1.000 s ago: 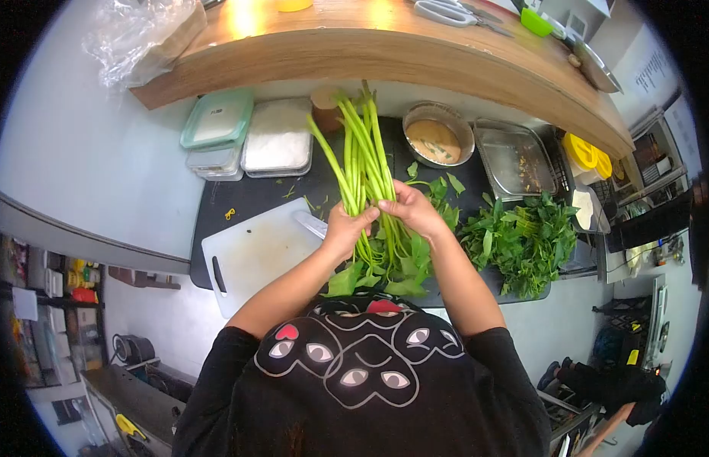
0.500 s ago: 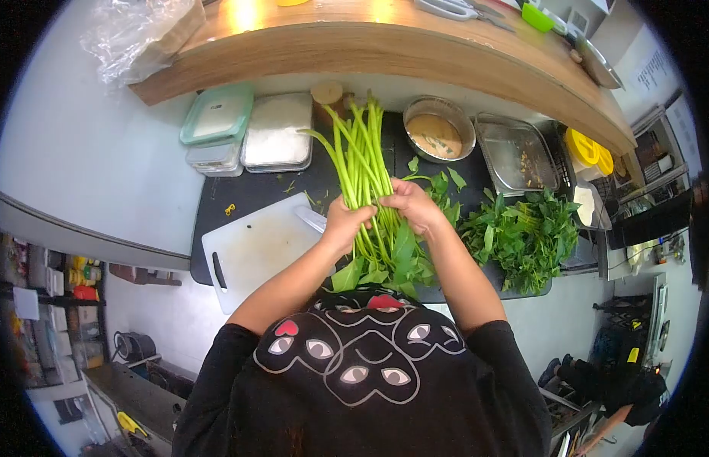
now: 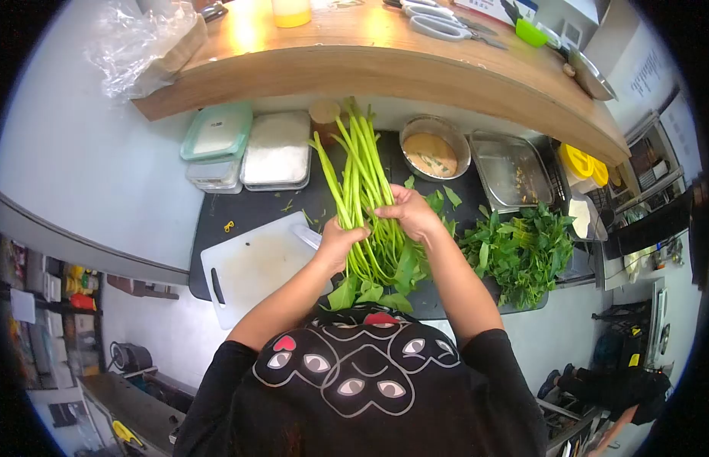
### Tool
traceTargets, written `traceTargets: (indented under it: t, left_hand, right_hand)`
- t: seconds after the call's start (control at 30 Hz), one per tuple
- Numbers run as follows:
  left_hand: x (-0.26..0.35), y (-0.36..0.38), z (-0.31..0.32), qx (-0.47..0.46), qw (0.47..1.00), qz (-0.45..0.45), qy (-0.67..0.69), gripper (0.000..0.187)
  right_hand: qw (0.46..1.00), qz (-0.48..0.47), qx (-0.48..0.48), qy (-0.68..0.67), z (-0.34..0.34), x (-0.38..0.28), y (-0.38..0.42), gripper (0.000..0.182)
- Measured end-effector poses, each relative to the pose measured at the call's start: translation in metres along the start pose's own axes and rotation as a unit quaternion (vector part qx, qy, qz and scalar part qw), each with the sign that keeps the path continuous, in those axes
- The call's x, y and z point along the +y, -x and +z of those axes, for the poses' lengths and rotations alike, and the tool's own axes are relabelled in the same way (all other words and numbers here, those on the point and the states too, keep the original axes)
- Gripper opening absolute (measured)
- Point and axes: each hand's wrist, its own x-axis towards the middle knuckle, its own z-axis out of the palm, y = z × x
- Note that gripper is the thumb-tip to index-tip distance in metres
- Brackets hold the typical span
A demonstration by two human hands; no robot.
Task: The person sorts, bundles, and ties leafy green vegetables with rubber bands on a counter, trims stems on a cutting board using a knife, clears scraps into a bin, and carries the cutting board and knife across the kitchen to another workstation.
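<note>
A bunch of long-stemmed leafy greens that looks like water spinach (image 3: 360,171) is held between my two hands, stems pointing away and leaves toward my body. My left hand (image 3: 341,241) is closed round the left side of the stems. On the other side, my right hand (image 3: 410,212) grips stems with thumb and fingers pinched together. Left of the bunch lies a white cutting board (image 3: 255,266). A knife blade (image 3: 306,234) rests at its upper right edge, partly hidden by my left hand. To the right sits a heap of cut leafy greens (image 3: 520,251).
Along the back stand lidded containers (image 3: 217,135), a white-topped tub (image 3: 277,148), a round metal bowl (image 3: 435,147) and a clear rectangular tray (image 3: 511,169). A wooden shelf (image 3: 370,72) overhangs them, with scissors (image 3: 438,27) on it. Another person (image 3: 617,392) is at lower right.
The view has tilted slightly upward, showing more of the shelf. My right hand sits a little farther from my left, and the stems have shifted and spread somewhat between them.
</note>
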Motion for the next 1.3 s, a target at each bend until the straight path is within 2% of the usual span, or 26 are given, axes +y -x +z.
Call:
traceTargets:
  t: [0.13,0.27,0.47,0.7,0.73,0.83,0.93,1.03,1.1,1.3]
  left_hand:
    - [0.003,-0.001,-0.006,-0.010,0.998,-0.048,0.045,0.023]
    - [0.002,0.000,-0.001,-0.019,0.997,-0.007,0.071,0.030]
    - [0.005,0.004,-0.001,-0.038,0.997,-0.029,0.053,0.028]
    - [0.002,0.002,0.005,-0.015,0.995,-0.021,0.096,0.028]
    - [0.002,0.002,0.005,-0.018,0.994,-0.028,0.103,0.028]
    - [0.005,0.003,0.005,-0.017,0.995,-0.014,0.098,0.029]
    - [0.005,0.004,0.008,-0.011,0.995,0.005,0.099,0.029]
    - [0.005,0.000,0.003,-0.014,0.996,-0.004,0.090,0.030]
    - [0.012,0.003,-0.001,-0.031,0.995,-0.030,0.086,0.030]
    - [0.018,0.000,-0.002,-0.056,0.997,0.016,0.055,0.036]
  right_hand:
    - [1.000,0.009,-0.011,0.025,0.000,-0.007,0.006,0.037]
    - [0.999,-0.024,0.000,0.038,0.020,0.002,0.015,0.033]
    - [0.994,-0.051,0.034,0.091,0.021,0.006,0.019,0.030]
    - [0.987,-0.013,-0.004,0.163,0.027,-0.003,0.030,0.026]
    - [0.978,0.018,-0.009,0.210,0.027,-0.008,0.032,0.028]
    - [0.985,-0.011,-0.019,0.171,0.029,-0.011,0.038,0.032]
    - [0.952,-0.080,0.002,0.297,0.027,-0.007,0.035,0.036]
    - [0.968,-0.059,0.009,0.244,0.032,-0.005,0.034,0.038]
    - [0.988,0.010,-0.018,0.153,0.030,-0.009,0.033,0.038]
    - [0.996,-0.028,0.030,0.079,0.033,-0.002,0.027,0.039]
